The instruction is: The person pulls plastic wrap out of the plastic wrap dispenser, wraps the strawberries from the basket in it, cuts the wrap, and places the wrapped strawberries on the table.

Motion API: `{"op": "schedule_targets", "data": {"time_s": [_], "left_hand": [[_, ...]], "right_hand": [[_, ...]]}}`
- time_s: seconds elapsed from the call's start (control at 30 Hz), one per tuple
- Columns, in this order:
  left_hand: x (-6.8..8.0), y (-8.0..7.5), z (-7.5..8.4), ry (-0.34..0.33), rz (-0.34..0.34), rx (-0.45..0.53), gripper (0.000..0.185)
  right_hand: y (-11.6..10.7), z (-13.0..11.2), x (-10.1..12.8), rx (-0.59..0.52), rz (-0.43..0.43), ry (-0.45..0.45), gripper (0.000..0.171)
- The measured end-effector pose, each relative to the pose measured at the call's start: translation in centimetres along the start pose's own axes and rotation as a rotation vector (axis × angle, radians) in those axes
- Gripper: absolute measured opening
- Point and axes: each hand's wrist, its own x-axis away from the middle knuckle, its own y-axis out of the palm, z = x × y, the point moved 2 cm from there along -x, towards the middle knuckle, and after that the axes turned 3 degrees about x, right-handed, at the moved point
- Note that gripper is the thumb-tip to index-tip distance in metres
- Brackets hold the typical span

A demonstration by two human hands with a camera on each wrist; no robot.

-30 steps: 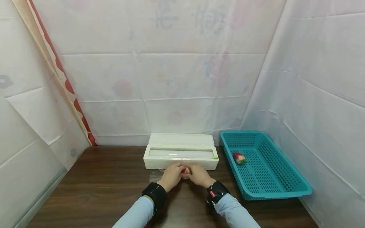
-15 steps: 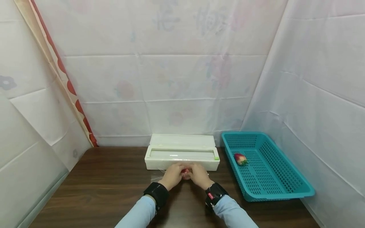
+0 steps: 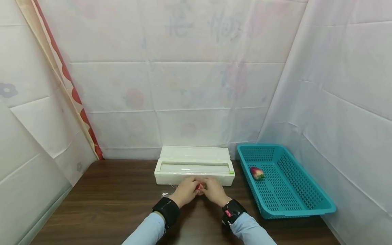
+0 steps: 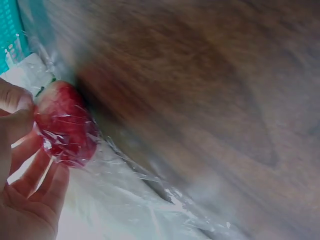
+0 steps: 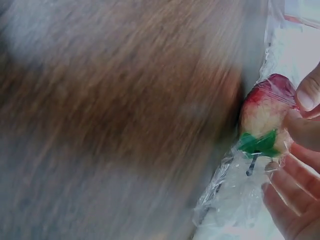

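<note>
Little has shifted since a second ago: both hands stay pressed together at the same spot just in front of the dispenser (image 3: 194, 168), and the camera has tipped slightly, so everything sits a touch lower in the head view.

Between the hands is a strawberry (image 3: 199, 186), red with a pale patch and a green leaf cap, already covered in film (image 4: 135, 190). The left hand (image 3: 185, 193) pinches it from the left, thumb and fingertips closed on the wrapped fruit; the left wrist view shows the berry just beyond the fingertips, with loose film trailing away over the table (image 3: 116, 194). The right hand (image 3: 214, 192) pinches it from the right, fingers curled round the stem end, where crumpled film bunches below the green cap in the right wrist view. The berry sits low, just above or on the tabletop; which of the two cannot be told.

Directly behind the hands stands the white dispenser, lid open, close to the knuckles. A scrap of film lies on the table just left of the left hand. To the right, well apart from the hands, sits a teal basket (image 3: 309, 210) with a second strawberry (image 3: 257, 173) inside, near its far left corner. White sheeting hangs behind and on both sides. Both wrist views are blurred over the wood.
</note>
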Motion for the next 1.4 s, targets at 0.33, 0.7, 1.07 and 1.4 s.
{"op": "schedule_targets", "data": {"time_s": [0.33,0.7,1.07,1.4], "left_hand": [[-2.0,-0.3,1.6,0.076,0.011,-0.028,0.018],[-8.2,0.3,4.5,0.099,-0.035,-0.013,0.021],[-10.5,2.5,6.0,0.205,0.058,0.054,0.015],[-11.5,4.1,6.8,0.211,0.1,-0.014,0.008]], "right_hand": [[-4.6,3.2,-0.1,0.031,0.201,0.127,0.03],[-6.9,7.0,-1.6,0.15,0.008,0.183,0.031],[-6.8,7.4,-1.8,0.103,0.03,0.166,0.013],[-6.7,9.1,-1.8,0.072,0.04,0.187,0.012]]}}
